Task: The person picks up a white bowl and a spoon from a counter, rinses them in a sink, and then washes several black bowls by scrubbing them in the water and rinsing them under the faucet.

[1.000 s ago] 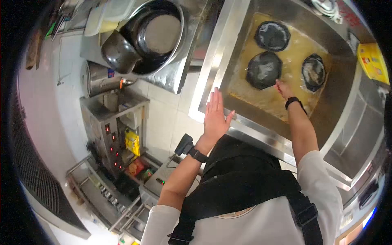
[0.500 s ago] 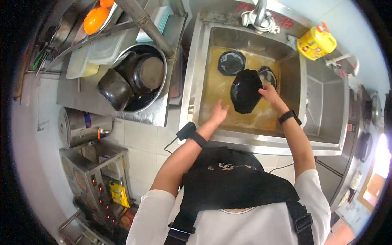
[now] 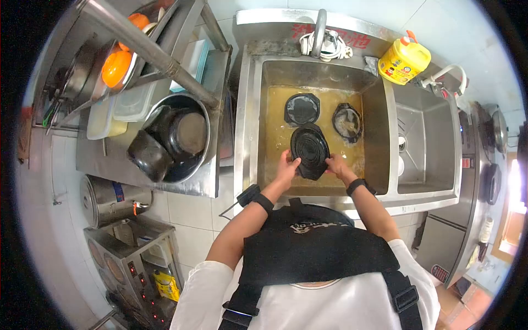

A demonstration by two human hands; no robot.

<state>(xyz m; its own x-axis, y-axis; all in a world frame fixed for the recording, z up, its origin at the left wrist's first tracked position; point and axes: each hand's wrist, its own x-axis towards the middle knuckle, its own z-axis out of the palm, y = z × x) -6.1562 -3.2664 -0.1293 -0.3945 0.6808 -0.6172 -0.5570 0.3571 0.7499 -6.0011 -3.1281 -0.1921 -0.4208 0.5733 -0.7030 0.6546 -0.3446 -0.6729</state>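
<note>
as both hands close on it, the black lid sits between them, ribbed face up toward the camera, tilted on edge over the near end of the sink.

left hand: fingers wrapped round the lid's lower left edge, clenched on it.
right hand: grasping the lower right edge, thumb on the rim.
lower edge of lid vs. water surface: cannot tell if it dips in.
wrists: a black band on the left, a black watch on the right.

positions taken from the grip:
- below and beyond: cloudy brown water fills the basin.
- just beyond the lid's top edge, close to touching it: a black tray lying flat in the water.
- beyond and to the right: a second black tray, apart from the first.
- far beyond, at the back wall: the tap with a coil of white hose round its foot.
- far beyond, to the right: a yellow bottle on the back corner.
- right of the grip: a second basin, bare steel.
- left of the grip, on the counter: a big steel bowl holding dark pots.
</note>
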